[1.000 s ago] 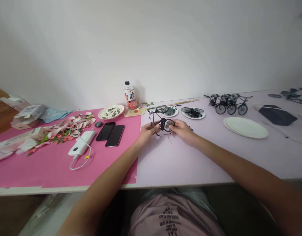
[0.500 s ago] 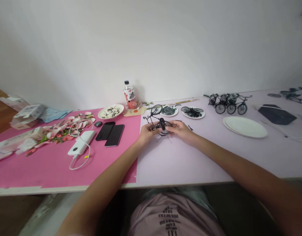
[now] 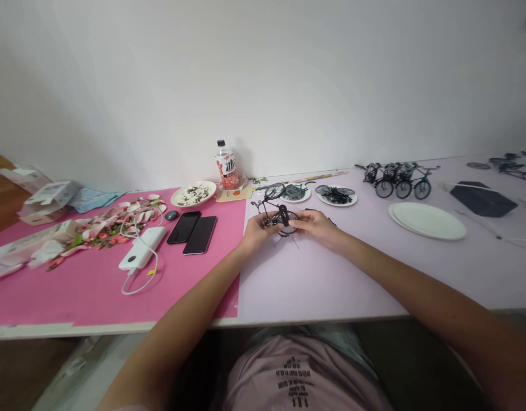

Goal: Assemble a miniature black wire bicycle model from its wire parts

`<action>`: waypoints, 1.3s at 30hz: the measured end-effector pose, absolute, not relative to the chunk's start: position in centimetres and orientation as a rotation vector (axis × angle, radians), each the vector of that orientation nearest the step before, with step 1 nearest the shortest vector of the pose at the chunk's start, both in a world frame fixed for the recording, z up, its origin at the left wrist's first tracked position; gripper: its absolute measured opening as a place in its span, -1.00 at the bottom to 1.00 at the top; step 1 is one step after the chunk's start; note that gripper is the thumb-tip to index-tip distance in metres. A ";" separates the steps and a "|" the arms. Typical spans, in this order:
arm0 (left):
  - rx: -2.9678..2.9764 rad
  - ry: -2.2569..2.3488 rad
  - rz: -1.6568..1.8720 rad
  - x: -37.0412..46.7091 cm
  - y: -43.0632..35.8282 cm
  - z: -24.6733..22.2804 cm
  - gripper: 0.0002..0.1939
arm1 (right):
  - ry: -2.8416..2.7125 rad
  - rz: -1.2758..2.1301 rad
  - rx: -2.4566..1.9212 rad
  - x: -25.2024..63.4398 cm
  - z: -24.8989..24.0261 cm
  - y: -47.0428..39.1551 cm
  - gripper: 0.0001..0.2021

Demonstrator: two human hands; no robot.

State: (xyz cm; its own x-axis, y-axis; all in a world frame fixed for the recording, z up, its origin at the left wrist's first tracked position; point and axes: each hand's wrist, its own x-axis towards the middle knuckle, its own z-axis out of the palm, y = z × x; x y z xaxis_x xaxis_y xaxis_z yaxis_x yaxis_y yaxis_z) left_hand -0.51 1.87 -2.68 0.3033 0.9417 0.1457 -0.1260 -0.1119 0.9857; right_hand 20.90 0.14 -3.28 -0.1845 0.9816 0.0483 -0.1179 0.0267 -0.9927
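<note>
A small black model bicycle (image 3: 274, 192) is held between my two hands just above the lilac table top. My left hand (image 3: 259, 231) grips it from the left, thumb near the middle of its frame. From the right, my right hand (image 3: 313, 224) has its fingers closed on the bicycle beside the lower wheel. The other wheel points up and away from me. My fingers cover part of the lower wheel. Behind the bicycle sit a plate of dark green parts (image 3: 296, 193) and a plate of black parts (image 3: 337, 195).
Several finished model bicycles (image 3: 402, 181) stand at the back right, behind stacked white plates (image 3: 429, 221) and a dark sheet (image 3: 481, 198). Leftward lie two phones (image 3: 200, 235), a white power bank (image 3: 141, 249), a bowl (image 3: 193, 194), a bottle (image 3: 227, 166) and flower petals (image 3: 117, 222).
Both hands keep their hold on the model bicycle. Its upper wheel sits very slightly lower and to the right; otherwise hardly anything differs.
</note>
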 end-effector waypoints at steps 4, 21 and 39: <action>1.392 0.833 1.124 -0.5 1.9 -2.9 -0.34 | -1.274 1.389 -0.975 20.9 -3.4 0.2 -0.63; 1.538 0.880 1.045 -0.4 1.5 -3.2 -0.34 | -1.268 1.510 -1.023 21.3 -2.8 0.0 -0.66; 1.557 0.909 0.998 -0.9 1.6 -2.8 -0.29 | -1.394 1.479 -1.036 21.5 -1.8 -0.8 -0.58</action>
State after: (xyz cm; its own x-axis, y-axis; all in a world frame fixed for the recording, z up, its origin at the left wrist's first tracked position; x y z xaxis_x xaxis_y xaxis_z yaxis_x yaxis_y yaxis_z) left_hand -0.89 1.65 -2.85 0.3688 0.9175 0.1492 0.0626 -0.1847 0.9808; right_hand 21.49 -0.81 -1.83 -0.3113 0.9500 -0.0237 -0.0329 -0.0357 -0.9988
